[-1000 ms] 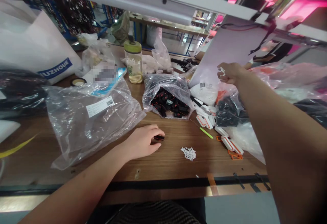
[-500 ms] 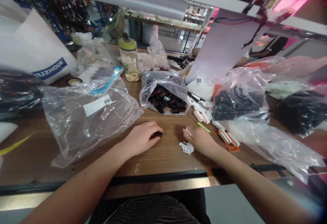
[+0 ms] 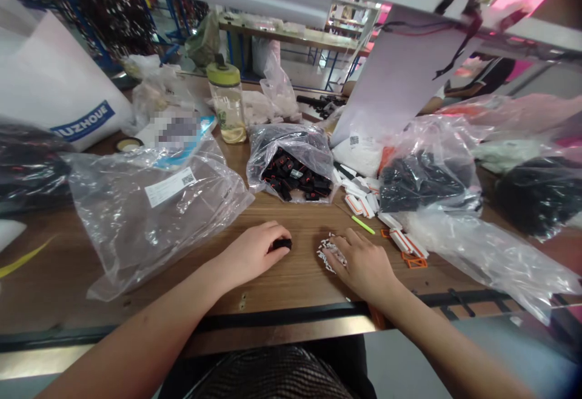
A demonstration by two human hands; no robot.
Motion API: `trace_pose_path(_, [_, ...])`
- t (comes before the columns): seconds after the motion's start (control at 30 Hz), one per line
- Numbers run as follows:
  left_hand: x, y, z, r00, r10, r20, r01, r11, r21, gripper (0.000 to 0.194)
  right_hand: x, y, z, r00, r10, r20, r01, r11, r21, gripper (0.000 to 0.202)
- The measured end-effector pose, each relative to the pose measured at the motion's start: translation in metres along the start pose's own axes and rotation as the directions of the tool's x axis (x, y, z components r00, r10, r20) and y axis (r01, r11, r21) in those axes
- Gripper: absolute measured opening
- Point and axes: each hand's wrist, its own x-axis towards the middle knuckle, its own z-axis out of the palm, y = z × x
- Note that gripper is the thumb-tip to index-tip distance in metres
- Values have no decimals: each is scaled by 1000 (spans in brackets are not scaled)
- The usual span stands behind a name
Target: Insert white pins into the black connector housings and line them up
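My left hand (image 3: 253,250) rests on the wooden table (image 3: 295,284) and pinches a small black part (image 3: 282,244) between thumb and fingers. My right hand (image 3: 361,261) lies flat beside it, fingers spread over a little heap of tiny white pieces (image 3: 328,248), touching them. An open clear bag of black and red parts (image 3: 293,171) sits just beyond both hands.
A large clear bag with a label (image 3: 154,205) lies left. Bags of black parts (image 3: 425,177) and white-orange pieces (image 3: 404,244) are at right, with a green stick (image 3: 363,224). A bottle (image 3: 226,103) and a white bag (image 3: 59,93) stand behind. A metal shelf rail runs overhead.
My right hand came down from the bags at upper right to the table and now covers the white pieces. The left hand stayed put with the black part.
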Motion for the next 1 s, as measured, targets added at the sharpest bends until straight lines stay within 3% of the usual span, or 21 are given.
trace_pose_path(0.2, [-3, 2, 7, 999, 28, -18, -26, 996, 87, 29, -6, 8, -8, 997, 2, -76, 5, 995, 98, 37])
trace_pose_path(0.33, [-2, 3, 3, 999, 49, -2, -48, 997, 52, 31, 3, 42, -8, 987, 108, -122, -79, 971, 225, 34])
trace_pose_path(0.5, [5, -3, 2, 999, 38, -24, -40, 996, -75, 29, 31, 84, -3, 954, 276, -117, -247, 945, 214, 31])
trace_pose_path(0.7, [10, -6, 3, 994, 82, -76, -87, 994, -67, 28, 54, 79, -14, 957, 266, -116, -227, 935, 273, 32])
trace_pose_path(0.8, [8, -3, 1, 995, 72, -70, -77, 995, -70, 33, 53, 72, -18, 977, 209, -50, -181, 927, 329, 28])
trace_pose_path(0.87, [5, -1, 0, 999, 30, -43, -34, 996, -79, 26, 49, 69, -18, 989, 139, 45, -146, 920, 365, 26])
trace_pose_path(1.0, [0, 5, 1, 1000, -12, -17, 12, 1000, 15, 39, 37, 66, -15, 969, 71, 237, -176, 871, 459, 27])
